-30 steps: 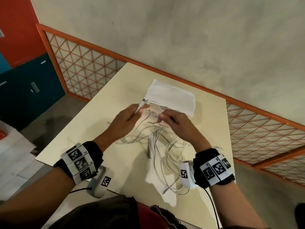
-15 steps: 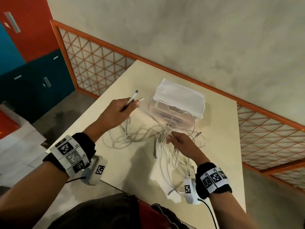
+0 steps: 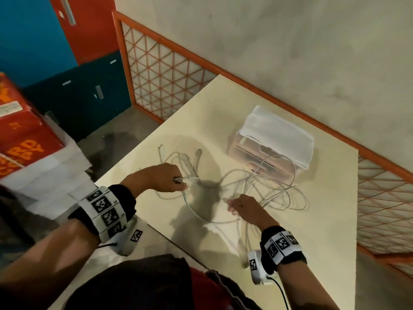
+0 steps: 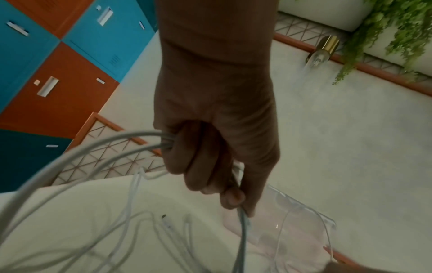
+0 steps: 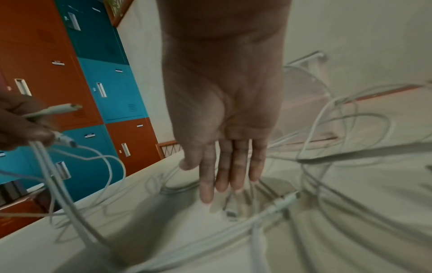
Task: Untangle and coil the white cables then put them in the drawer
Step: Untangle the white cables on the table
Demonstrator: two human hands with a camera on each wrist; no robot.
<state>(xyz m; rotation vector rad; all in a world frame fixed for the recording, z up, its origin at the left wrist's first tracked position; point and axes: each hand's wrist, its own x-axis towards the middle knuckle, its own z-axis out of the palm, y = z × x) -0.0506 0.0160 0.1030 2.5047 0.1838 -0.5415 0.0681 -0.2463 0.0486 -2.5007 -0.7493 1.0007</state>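
A tangle of white cables [image 3: 266, 186] lies spread across the cream table [image 3: 324, 220]. My left hand [image 3: 176, 181] is curled round two cable ends [image 4: 243, 219], whose plugs [image 5: 67, 108] stick out past the fist, above the table's left part. My right hand [image 3: 232, 205] hovers flat over the cables with straight fingers [image 5: 219, 177], holding nothing. A clear plastic drawer unit [image 3: 263, 157] with a white cloth [image 3: 279, 133] on top stands at the far side; one cable runs into it. Loose plugs [image 5: 285, 200] lie under my right fingers.
Orange lattice railing [image 3: 161, 74] borders the table at the back and right. Blue and orange lockers [image 3: 67, 41] stand to the left, with an orange box [image 3: 22, 135] on white sheets near the table's left edge. A hanging plant [image 4: 392, 33] shows in the left wrist view.
My left hand has come down and back toward me with the two cable ends. My right hand has let go of the cables and flattened out. The view has swung left.
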